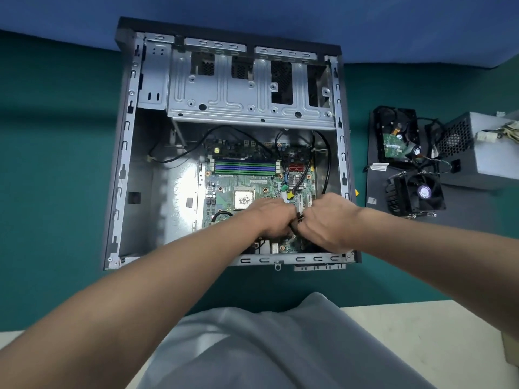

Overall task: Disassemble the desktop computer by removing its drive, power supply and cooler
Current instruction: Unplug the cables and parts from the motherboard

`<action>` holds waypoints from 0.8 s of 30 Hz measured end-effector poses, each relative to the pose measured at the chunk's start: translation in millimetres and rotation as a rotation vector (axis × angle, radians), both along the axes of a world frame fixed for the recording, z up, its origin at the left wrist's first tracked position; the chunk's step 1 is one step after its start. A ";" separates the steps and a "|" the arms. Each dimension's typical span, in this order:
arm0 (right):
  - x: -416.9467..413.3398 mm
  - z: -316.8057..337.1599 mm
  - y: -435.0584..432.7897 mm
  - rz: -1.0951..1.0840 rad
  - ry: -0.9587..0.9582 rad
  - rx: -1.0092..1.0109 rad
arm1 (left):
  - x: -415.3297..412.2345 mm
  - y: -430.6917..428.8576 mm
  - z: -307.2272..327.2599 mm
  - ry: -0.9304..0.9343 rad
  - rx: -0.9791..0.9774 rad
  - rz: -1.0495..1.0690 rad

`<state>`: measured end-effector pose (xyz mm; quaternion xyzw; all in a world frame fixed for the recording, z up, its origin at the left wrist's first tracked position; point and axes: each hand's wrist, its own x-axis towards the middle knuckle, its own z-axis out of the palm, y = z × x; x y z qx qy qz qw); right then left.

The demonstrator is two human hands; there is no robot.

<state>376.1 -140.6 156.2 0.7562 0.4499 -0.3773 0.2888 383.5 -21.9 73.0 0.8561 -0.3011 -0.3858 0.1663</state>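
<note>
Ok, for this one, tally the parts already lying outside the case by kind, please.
Hard drive: 1
Power supply: 1
Cooler: 1
Total: 3, all lying to the right of the open case. Inside it, the left hand and right hand grip a black cable.

I see bare floor on the left inside the case [157, 197]. The drive cage [247, 94] roofs the far end, and black cables [327, 164] loop across the right edge of the motherboard [252, 182].
</note>
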 end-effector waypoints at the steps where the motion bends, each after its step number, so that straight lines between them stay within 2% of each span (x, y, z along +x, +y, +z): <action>1: 0.2 -0.5 0.8 -0.001 0.001 -0.004 | 2.6 2.8 4.8 0.053 -0.025 0.057; 4: 0.7 -2.3 1.3 -0.033 0.046 -0.066 | 3.4 13.9 20.7 0.171 -0.123 0.168; 6: 0.4 -2.5 2.9 -0.041 0.082 -0.132 | -5.8 26.2 28.7 0.153 -0.132 0.229; 9: 0.1 -2.8 5.4 -0.074 0.063 -0.168 | -25.0 49.3 36.3 -0.007 -0.081 0.318; 13: -1.5 -3.0 8.0 -0.211 0.052 -0.127 | -40.5 78.7 42.3 -0.346 -0.032 0.418; 16: -2.4 0.2 13.4 -0.228 0.096 -0.181 | -49.5 87.8 44.9 -0.394 0.001 0.503; 20: -3.1 1.8 19.8 -0.185 0.155 -0.305 | -54.1 82.2 47.5 -0.542 -0.014 0.480; 24: -1.1 -0.2 22.8 -0.192 0.224 -0.387 | -54.0 82.8 46.1 -0.528 -0.033 0.493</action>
